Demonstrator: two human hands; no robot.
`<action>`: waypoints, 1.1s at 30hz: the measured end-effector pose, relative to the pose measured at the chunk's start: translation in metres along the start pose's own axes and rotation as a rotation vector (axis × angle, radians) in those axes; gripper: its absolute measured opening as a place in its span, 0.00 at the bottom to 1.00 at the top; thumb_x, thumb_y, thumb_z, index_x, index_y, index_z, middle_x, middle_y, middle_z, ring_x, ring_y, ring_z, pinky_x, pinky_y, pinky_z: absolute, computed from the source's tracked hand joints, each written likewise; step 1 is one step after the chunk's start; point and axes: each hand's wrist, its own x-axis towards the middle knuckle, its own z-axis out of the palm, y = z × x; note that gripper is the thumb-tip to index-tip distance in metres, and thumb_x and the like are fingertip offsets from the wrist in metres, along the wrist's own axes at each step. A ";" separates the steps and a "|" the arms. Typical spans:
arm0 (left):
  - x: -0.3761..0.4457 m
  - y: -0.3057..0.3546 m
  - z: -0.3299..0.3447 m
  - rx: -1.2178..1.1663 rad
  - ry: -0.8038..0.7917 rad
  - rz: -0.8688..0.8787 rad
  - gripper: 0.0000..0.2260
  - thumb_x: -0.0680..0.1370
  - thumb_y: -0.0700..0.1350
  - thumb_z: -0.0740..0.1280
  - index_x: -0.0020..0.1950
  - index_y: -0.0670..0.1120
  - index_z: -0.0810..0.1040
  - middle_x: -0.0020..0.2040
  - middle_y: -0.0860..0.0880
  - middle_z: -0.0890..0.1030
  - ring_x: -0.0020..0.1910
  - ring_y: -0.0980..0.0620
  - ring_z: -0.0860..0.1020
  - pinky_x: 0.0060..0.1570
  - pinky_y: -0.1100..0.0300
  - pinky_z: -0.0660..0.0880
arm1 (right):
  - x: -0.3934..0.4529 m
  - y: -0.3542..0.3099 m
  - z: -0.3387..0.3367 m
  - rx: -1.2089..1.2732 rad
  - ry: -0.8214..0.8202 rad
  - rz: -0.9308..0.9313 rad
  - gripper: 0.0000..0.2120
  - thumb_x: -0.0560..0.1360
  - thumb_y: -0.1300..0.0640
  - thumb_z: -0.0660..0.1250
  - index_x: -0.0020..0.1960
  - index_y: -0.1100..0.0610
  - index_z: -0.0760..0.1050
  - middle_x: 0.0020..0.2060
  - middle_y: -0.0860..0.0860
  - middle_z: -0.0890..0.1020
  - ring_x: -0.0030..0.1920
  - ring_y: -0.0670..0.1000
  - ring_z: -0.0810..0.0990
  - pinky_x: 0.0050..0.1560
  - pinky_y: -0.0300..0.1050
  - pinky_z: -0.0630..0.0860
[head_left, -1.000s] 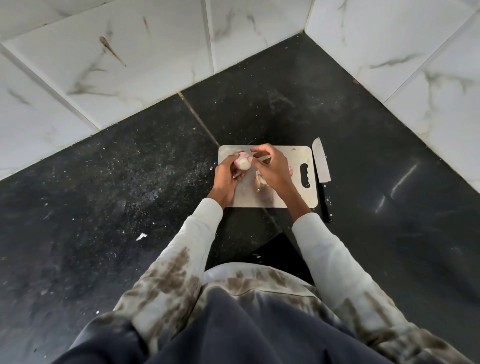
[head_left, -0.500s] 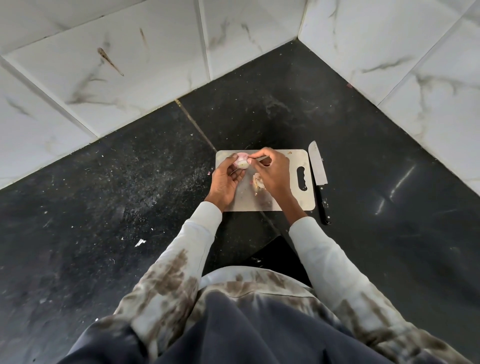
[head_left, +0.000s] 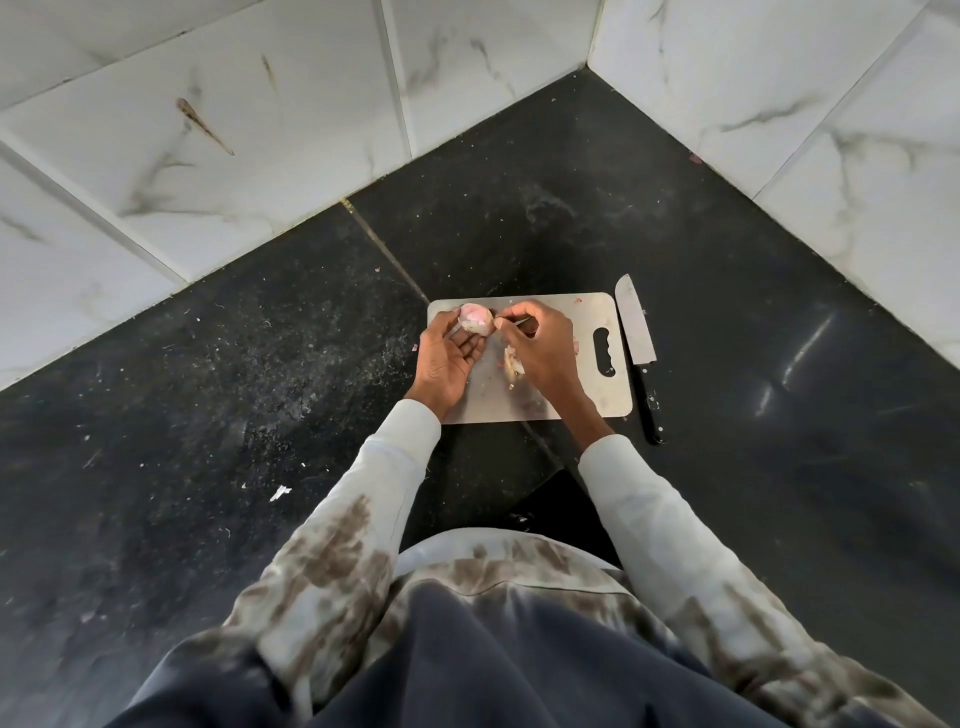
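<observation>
over the last second my right grip (head_left: 540, 348) has slid from the top of the small pinkish-white, papery-skinned bulb (head_left: 475, 318) to its right flank. more bare pink flesh shows, so i judge the peeling well along but unfinished. my left grip (head_left: 447, 358) curls under the bulb, holding it just above the far left corner of the pale grey, round-cornered cutting board (head_left: 582, 312). my right grip pinches a thin strip of skin (head_left: 519, 322) at the bulb's side. the skin looks dry and flaky, the flesh smooth. torn beige peel (head_left: 513, 366) lies on the board. a steel-bladed, black-handled knife (head_left: 636, 332) lies on the speckled black stone counter (head_left: 260, 364), just right of the board.
</observation>
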 end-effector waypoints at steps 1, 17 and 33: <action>0.001 0.000 0.000 -0.004 0.006 0.001 0.15 0.84 0.47 0.67 0.69 0.41 0.79 0.67 0.37 0.83 0.63 0.42 0.83 0.73 0.48 0.76 | 0.000 0.001 -0.001 0.016 0.006 -0.008 0.08 0.81 0.53 0.72 0.59 0.54 0.82 0.52 0.46 0.85 0.49 0.43 0.82 0.53 0.33 0.78; 0.003 -0.001 0.010 0.071 -0.027 0.060 0.13 0.84 0.43 0.67 0.64 0.37 0.81 0.62 0.36 0.85 0.62 0.39 0.85 0.72 0.44 0.77 | -0.001 0.004 0.007 -0.166 0.173 -0.098 0.14 0.78 0.41 0.73 0.57 0.48 0.84 0.51 0.42 0.87 0.53 0.44 0.83 0.59 0.49 0.82; -0.009 -0.007 0.011 0.155 0.026 0.068 0.10 0.81 0.46 0.75 0.56 0.39 0.85 0.58 0.38 0.87 0.57 0.43 0.86 0.66 0.49 0.82 | -0.007 -0.003 0.003 -0.090 0.113 -0.059 0.12 0.77 0.43 0.74 0.53 0.51 0.83 0.47 0.45 0.86 0.49 0.47 0.83 0.52 0.45 0.83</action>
